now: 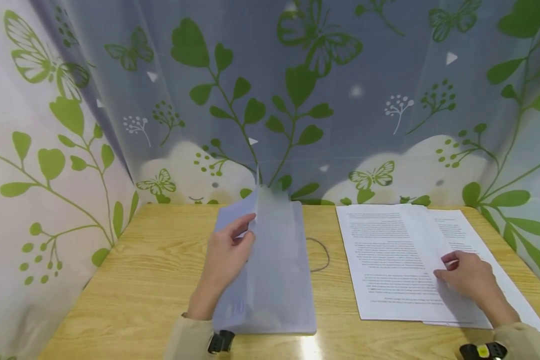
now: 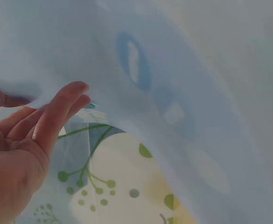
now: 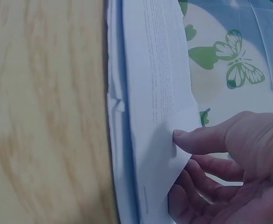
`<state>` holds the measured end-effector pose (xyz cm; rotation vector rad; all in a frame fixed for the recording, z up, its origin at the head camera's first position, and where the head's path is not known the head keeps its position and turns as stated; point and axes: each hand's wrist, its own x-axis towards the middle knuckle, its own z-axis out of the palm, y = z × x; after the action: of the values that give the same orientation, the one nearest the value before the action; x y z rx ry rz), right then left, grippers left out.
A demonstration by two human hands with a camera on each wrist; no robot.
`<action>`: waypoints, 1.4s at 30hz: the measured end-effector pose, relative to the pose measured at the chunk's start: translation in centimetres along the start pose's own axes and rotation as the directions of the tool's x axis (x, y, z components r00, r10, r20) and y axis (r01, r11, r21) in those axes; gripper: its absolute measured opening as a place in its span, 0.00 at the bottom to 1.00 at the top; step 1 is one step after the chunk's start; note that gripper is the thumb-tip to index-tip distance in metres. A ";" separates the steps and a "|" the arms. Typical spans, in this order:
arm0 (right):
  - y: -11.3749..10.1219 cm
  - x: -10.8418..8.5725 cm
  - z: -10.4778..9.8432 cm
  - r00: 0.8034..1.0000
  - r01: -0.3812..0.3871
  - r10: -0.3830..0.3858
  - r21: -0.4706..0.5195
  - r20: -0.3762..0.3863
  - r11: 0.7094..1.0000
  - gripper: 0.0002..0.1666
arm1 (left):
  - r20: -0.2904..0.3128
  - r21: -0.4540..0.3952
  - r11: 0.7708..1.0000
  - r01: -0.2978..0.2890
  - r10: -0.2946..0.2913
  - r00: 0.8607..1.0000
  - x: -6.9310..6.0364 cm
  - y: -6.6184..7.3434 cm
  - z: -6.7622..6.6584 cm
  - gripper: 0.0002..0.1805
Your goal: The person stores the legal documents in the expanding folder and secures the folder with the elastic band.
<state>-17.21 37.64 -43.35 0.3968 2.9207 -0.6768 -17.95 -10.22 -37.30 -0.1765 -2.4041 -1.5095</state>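
A translucent bluish plastic folder lies upright-long on the table, its cover and a clear sleeve partly raised. My left hand pinches the raised plastic edge between thumb and fingers; in the left wrist view that plastic sheet fills much of the picture above the hand. To the right lies a stack of printed paper sheets. The right hand holds the lifted edge of the top sheets, thumb above and fingers beneath, as the right wrist view shows with the hand on the paper.
A thin grey elastic cord loops out from the folder's right side onto the wooden table. Behind the table hangs a curtain printed with green leaves and butterflies, meeting the table's back edge.
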 end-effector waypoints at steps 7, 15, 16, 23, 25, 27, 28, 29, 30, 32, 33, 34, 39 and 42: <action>0.2 0.0 0.1 0.999 0.030 -0.029 0.032 -0.015 0.999 0.29 | -0.035 -0.004 1.000 0.006 -0.006 0.999 0.3 0.0 -0.9 0.19; -0.1 -0.3 0.2 0.999 0.000 0.001 0.050 -0.037 0.999 0.30 | -0.046 -0.011 1.000 -0.016 0.015 0.999 0.5 0.1 -1.5 0.18; -0.1 -0.3 0.2 0.999 -0.005 0.008 0.054 -0.044 0.999 0.30 | -0.043 -0.016 1.000 -0.019 0.018 0.999 0.5 0.0 -1.5 0.18; -0.2 -0.3 0.4 0.995 -0.008 0.015 0.068 -0.097 0.998 0.28 | 0.013 -0.025 1.000 -0.003 0.003 1.000 0.4 -0.5 -0.6 0.19; -0.1 -0.3 0.5 0.995 -0.002 0.010 0.069 -0.103 0.998 0.28 | 0.027 -0.031 1.000 -0.004 0.005 1.000 0.3 -0.7 -0.4 0.19; -0.1 -0.3 0.4 0.995 0.008 -0.001 0.069 -0.103 0.998 0.28 | 0.032 -0.033 0.999 -0.012 0.013 0.999 0.1 -0.8 -0.2 0.19; -0.1 -0.4 0.4 0.995 0.011 -0.003 0.071 -0.103 0.997 0.28 | 0.032 -0.035 0.999 -0.016 0.017 0.999 0.1 -0.8 -0.1 0.19; -0.1 -0.4 0.4 0.995 0.014 -0.007 0.075 -0.101 0.997 0.29 | 0.030 -0.037 0.999 -0.021 0.022 0.999 0.0 -0.8 -0.1 0.19; 0.0 -0.4 0.4 0.996 0.018 -0.010 0.081 -0.093 0.997 0.30 | 0.027 -0.036 0.999 -0.024 0.025 0.999 0.0 -0.8 -0.1 0.19; 0.0 -0.5 0.2 0.996 0.026 -0.019 0.090 -0.084 0.996 0.32 | 0.027 -0.031 0.999 -0.028 0.029 0.999 -0.1 -0.8 -0.1 0.19; 0.0 -0.5 0.2 0.997 0.025 -0.017 0.095 -0.079 0.995 0.33 | 0.030 -0.030 0.999 -0.027 0.028 0.999 -0.1 -0.8 -0.1 0.19; 0.0 -0.5 0.1 0.997 0.024 -0.017 0.099 -0.069 0.995 0.34 | 0.032 -0.028 0.999 -0.026 0.027 0.999 -0.1 -0.8 -0.2 0.19; 0.3 -0.6 0.0 0.997 0.051 -0.046 0.097 -0.054 0.994 0.37 | 0.029 -0.019 1.000 -0.022 0.022 0.999 -0.1 -0.7 -0.4 0.19; 0.5 -0.8 -0.1 0.993 0.089 -0.081 0.102 -0.082 0.991 0.35 | 0.024 -0.016 0.999 -0.028 0.028 0.999 -0.1 -0.7 -0.6 0.19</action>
<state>-16.35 37.93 -43.33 0.3172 2.9981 -0.8489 -17.95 -11.00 -37.66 -0.2321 -2.3985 -1.5231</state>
